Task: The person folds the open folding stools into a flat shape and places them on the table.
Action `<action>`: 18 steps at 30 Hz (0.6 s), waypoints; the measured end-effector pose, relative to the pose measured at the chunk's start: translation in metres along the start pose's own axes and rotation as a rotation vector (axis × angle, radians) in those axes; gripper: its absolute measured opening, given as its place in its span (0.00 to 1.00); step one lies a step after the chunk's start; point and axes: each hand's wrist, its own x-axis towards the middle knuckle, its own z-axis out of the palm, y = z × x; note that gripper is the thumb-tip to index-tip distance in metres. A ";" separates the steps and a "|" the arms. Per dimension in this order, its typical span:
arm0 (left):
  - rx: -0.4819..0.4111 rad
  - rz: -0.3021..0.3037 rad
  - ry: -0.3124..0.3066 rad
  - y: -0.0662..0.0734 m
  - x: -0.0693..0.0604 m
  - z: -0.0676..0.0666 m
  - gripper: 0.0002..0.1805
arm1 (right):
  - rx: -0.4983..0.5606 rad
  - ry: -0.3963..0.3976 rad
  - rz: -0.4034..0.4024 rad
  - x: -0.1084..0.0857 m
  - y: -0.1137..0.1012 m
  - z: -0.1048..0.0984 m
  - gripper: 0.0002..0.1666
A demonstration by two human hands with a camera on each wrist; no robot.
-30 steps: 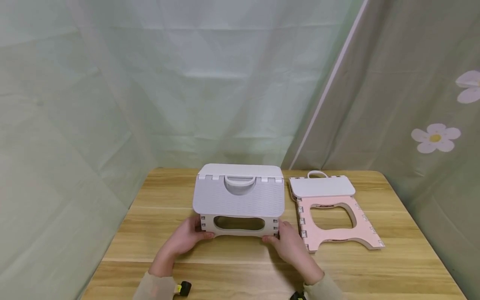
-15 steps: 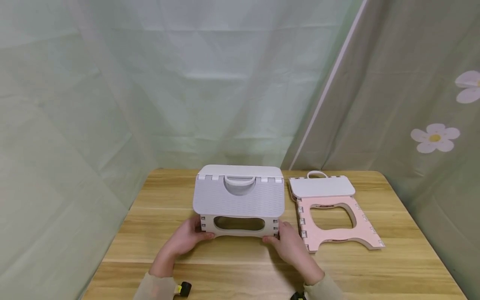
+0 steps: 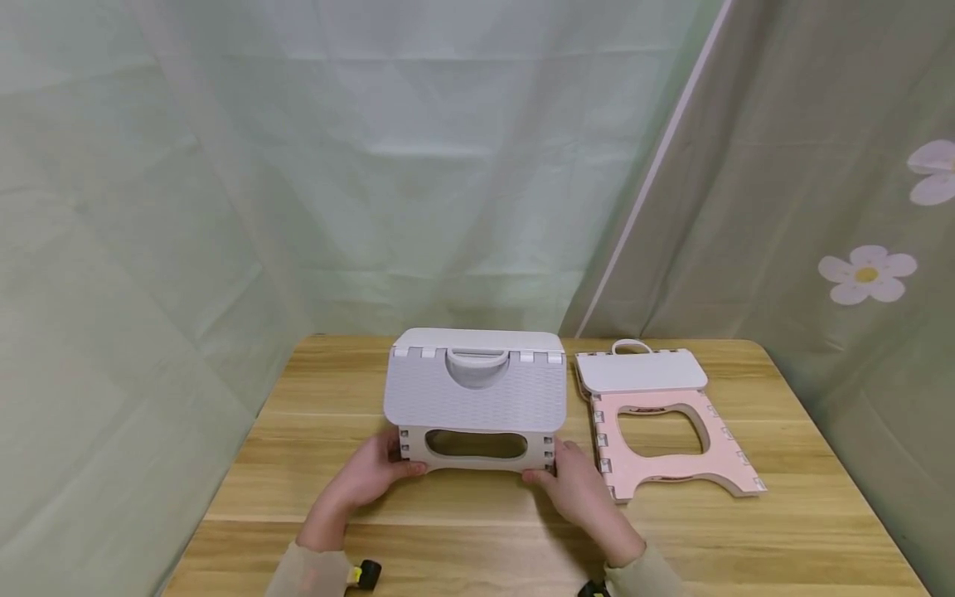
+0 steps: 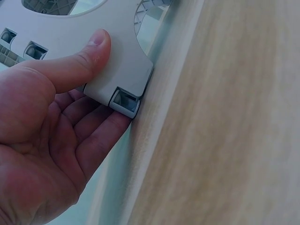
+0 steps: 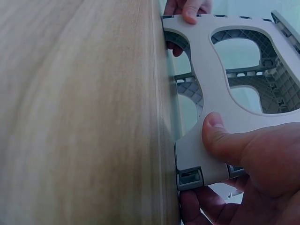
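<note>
A grey-white folding stool [image 3: 475, 398] stands unfolded on the wooden table, its two-panel top and small carry handle [image 3: 478, 361] facing up. At its near left leg, my left hand [image 3: 373, 470] grips the edge, thumb on the front face. My right hand [image 3: 573, 485] holds the near right leg in the same way. The left wrist view shows the left thumb [image 4: 96, 51] on the leg panel, with fingers behind the hinged edge. In the right wrist view the right thumb [image 5: 216, 133] presses the panel, the open frame visible through its cut-out.
A second folding stool [image 3: 660, 439], pink with a white top, lies folded flat on the table [image 3: 462, 547] to the right. Pale green curtain [image 3: 448, 166] hangs close behind the table and along its sides, with a white flower print [image 3: 867, 275] at right.
</note>
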 end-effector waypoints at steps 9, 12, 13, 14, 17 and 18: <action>0.014 -0.002 -0.001 0.000 -0.001 0.000 0.26 | -0.005 -0.003 -0.002 0.000 0.000 0.000 0.33; 0.018 -0.002 -0.001 0.000 -0.001 0.000 0.26 | -0.006 0.000 -0.009 0.000 0.000 0.000 0.32; 0.019 -0.002 0.000 0.000 -0.001 0.000 0.26 | -0.006 0.002 -0.009 0.000 0.000 0.000 0.31; 0.019 -0.002 -0.001 0.001 -0.001 0.000 0.26 | -0.006 0.003 -0.009 0.000 0.001 0.000 0.31; 0.017 -0.002 -0.003 0.001 -0.001 0.000 0.26 | -0.001 0.003 -0.013 0.001 0.001 0.001 0.29; 0.017 -0.002 -0.004 0.001 -0.001 0.000 0.26 | 0.002 0.002 -0.011 0.001 0.001 0.001 0.28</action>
